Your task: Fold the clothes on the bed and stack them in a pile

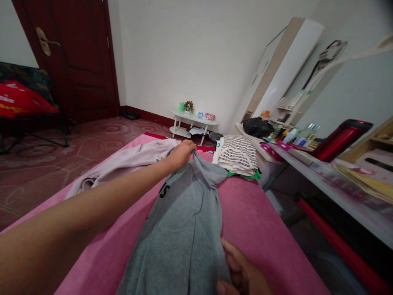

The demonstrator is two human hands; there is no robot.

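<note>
A grey shirt (187, 217) with black lettering lies lengthwise over the pink bed cover, its near end running out of the bottom of the view. My left hand (184, 152) reaches to the far end and is closed on the bunched cloth there. Near the bottom edge, my right hand (244, 270) has its thumb and fingers around the right side of the same shirt; part of this hand is cut off. A pale pink garment (123, 162) lies loosely to the left, partly behind my left forearm.
Beyond the shirt, to the right, stands a folded clothes stack (238, 153), a striped piece on top. The pink bed (264, 229) lies beneath everything. A cluttered desk (331, 184) with a red flask (340, 141) runs along the right. A small white table (193, 117) stands by the wall.
</note>
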